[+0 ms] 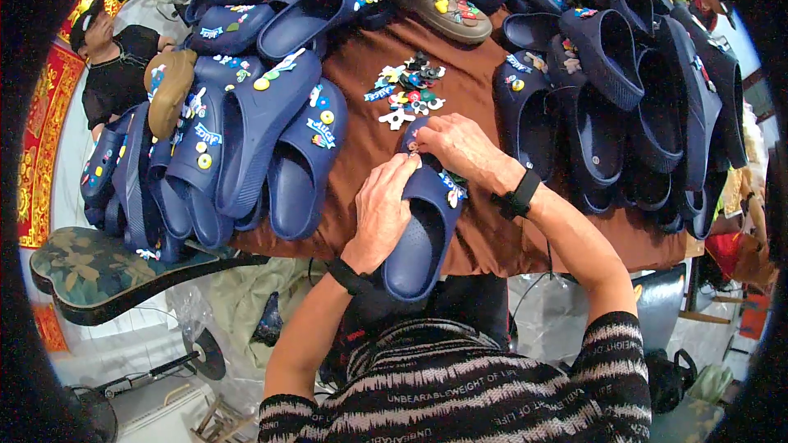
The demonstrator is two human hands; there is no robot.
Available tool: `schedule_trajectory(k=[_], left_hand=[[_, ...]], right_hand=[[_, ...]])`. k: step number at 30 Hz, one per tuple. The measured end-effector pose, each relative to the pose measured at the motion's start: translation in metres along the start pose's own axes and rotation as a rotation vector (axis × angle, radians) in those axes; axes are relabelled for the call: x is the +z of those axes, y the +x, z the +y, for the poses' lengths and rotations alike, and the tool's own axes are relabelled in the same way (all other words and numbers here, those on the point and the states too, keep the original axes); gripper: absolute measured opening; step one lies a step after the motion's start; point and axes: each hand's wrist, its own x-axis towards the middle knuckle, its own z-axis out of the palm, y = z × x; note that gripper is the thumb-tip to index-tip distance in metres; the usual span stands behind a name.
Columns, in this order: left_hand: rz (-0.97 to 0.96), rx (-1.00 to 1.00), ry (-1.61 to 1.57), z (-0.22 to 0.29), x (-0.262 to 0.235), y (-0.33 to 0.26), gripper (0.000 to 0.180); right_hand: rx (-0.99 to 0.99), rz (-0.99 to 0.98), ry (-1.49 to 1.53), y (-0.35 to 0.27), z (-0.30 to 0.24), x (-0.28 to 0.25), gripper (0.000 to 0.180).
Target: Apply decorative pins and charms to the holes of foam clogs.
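Steadying navy clog (423,234) at near edge of brown cloth (484,234), heel toward body, toe toward pile of loose charms (410,90). Holding its left side with left hand (382,209), fingers nearly straight, close together, tips near toe. Working at toe with right hand (461,146), fingers bent inward and bunched, nearly closed; perhaps pinching small piece, but cannot tell with fingertips hidden. Showing blue-and-white charms (452,189) on right of upper. Flanked by stacked clogs (300,176) at left and more clogs (603,139) at right.
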Motion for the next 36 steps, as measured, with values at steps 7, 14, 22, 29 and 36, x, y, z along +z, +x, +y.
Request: schedule_trajectory(k=[7,14,22,29,36], left_hand=[[0.012,0.014,-0.017,0.003,-0.002,0.002,0.066],[-0.049,0.026,-0.017,0.000,-0.008,0.005,0.064],[-0.280,-0.082,0.108,0.009,-0.023,0.021,0.064],[-0.129,0.039,0.099,0.000,-0.012,0.017,0.058],[-0.107,0.039,0.014,0.002,-0.011,0.016,0.050]], right_hand=[[0.023,-0.059,0.037,0.001,-0.008,-0.008,0.011],[-0.025,-0.218,0.127,0.014,-0.001,-0.015,0.028],[0.103,-0.176,0.165,0.010,-0.001,-0.007,0.033],[0.096,-0.244,0.110,0.009,-0.008,-0.012,0.038],[0.000,-0.201,0.109,0.010,0.001,-0.011,0.034]])
